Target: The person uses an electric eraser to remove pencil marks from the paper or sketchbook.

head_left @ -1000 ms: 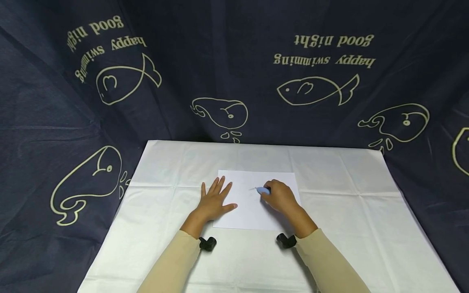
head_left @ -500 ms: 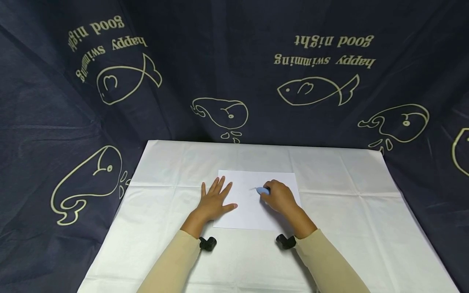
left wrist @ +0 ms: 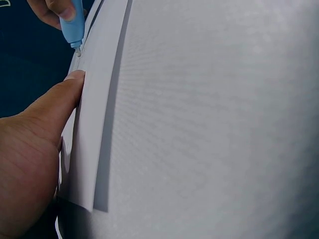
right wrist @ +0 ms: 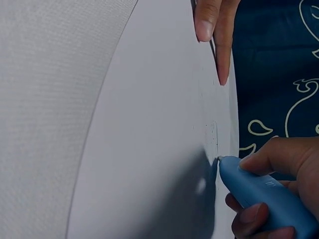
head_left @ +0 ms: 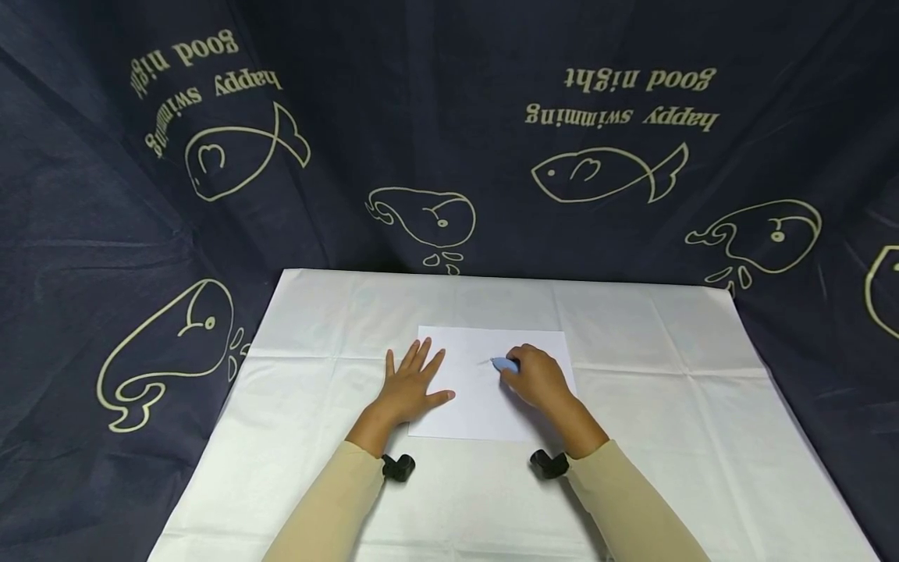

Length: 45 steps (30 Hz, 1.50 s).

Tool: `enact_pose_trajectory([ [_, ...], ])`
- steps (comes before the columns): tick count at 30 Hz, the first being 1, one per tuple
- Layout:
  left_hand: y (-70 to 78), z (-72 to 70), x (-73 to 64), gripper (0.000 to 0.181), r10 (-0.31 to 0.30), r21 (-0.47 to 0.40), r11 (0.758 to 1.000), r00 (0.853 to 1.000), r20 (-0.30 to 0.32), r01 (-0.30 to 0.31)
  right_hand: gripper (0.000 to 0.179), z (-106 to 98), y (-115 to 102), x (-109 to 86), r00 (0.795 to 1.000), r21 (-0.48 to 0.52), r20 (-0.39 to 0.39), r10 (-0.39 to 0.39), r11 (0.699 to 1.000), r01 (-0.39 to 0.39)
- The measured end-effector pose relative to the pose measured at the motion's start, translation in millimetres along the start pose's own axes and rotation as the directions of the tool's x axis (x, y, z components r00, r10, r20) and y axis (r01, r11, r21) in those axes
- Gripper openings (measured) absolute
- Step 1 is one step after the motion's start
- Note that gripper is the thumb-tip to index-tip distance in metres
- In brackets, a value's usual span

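In the head view, a white sheet of paper [head_left: 477,414] lies on the white cloth. My left hand [head_left: 406,390] rests on its left side with fingers spread. My right hand [head_left: 537,378] grips a light blue electric eraser [head_left: 505,364], whose body slants down to the left. In the left wrist view, the pale tip of the electric eraser [left wrist: 74,27] meets the paper just beyond my left thumb. Faint grey pencil marks [head_left: 483,362] show by the tip. Small dark crumbs [right wrist: 212,129] dot the paper near it in the right wrist view.
A white cloth [head_left: 667,437] with fold creases covers the table. Behind and beside it hangs a dark blue curtain [head_left: 421,101] printed with fish, whales and lettering. Black camera mounts [head_left: 399,468] sit at both wrists, by the beige sleeves [head_left: 330,499].
My right hand and the electric eraser have shifted very slightly to the right. My left hand and the paper stay in place.
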State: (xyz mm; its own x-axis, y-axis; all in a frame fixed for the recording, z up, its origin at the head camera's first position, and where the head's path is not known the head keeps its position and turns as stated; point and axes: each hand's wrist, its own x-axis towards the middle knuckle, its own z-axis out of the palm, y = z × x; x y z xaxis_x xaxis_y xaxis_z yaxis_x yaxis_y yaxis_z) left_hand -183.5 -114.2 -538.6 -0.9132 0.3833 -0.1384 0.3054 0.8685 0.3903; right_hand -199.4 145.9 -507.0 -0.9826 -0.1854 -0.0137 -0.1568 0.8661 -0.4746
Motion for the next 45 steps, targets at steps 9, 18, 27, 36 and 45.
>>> enact_pose_trajectory([
  [9,-0.1,1.3,0.3,0.083,-0.002,0.003,1.0,1.0,0.0,0.002,0.019,1.1,-0.3,0.0,1.0,0.0,0.004,-0.005,1.0,0.005],
  [18,-1.6,3.9,1.6,0.084,-0.007,0.001,1.0,1.0,0.0,0.007,0.02,1.3,-1.4,-0.7,1.0,-0.002,-0.003,-0.008,1.0,0.008],
  [27,-3.1,5.9,2.5,0.084,-0.011,0.009,1.0,1.0,0.002,0.011,0.02,1.6,-1.8,-1.1,1.0,-0.004,-0.012,-0.018,1.0,0.017],
  [36,-2.7,5.5,2.0,0.084,-0.01,0.003,1.0,1.0,-0.001,0.01,0.022,1.6,-3.5,-2.0,0.999,0.001,-0.012,-0.038,0.999,0.038],
  [45,-1.8,3.8,1.5,0.084,-0.01,0.004,1.0,1.0,0.004,0.01,0.023,3.4,-3.6,-1.8,0.999,0.0,-0.01,-0.031,1.0,0.031],
])
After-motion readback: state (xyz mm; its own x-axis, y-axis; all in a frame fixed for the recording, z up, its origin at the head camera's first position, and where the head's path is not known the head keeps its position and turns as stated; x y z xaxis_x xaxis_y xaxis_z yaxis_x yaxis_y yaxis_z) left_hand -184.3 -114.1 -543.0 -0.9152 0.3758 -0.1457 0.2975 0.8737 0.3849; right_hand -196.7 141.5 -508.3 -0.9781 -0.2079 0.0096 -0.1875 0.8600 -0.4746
